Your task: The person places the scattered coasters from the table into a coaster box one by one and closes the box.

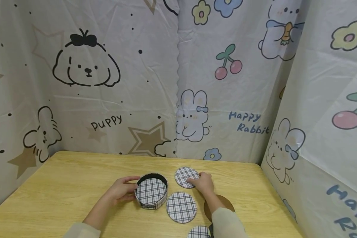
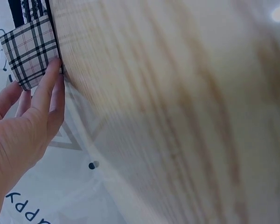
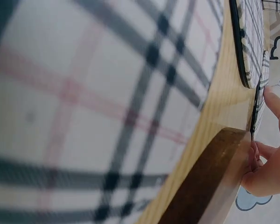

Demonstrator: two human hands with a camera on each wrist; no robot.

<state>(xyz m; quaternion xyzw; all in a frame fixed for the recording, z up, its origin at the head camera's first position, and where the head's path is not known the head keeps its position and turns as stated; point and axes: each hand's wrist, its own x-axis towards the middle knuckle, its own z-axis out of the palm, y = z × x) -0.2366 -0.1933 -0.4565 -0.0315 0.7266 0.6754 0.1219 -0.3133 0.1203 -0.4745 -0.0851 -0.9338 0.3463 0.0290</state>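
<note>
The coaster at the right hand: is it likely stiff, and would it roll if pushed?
The coaster is probably stiff: its face shows no sag where the right hand touches it. It looks thin in the right wrist view, so it is likely light. Its broad, flat shape should make it slide rather than roll.

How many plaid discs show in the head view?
4: inner disc in the round holder; far disc at the right hand; middle disc beside the holder; near disc, cut off by the picture's bottom edge. More may lie hidden inside the holder.
</note>
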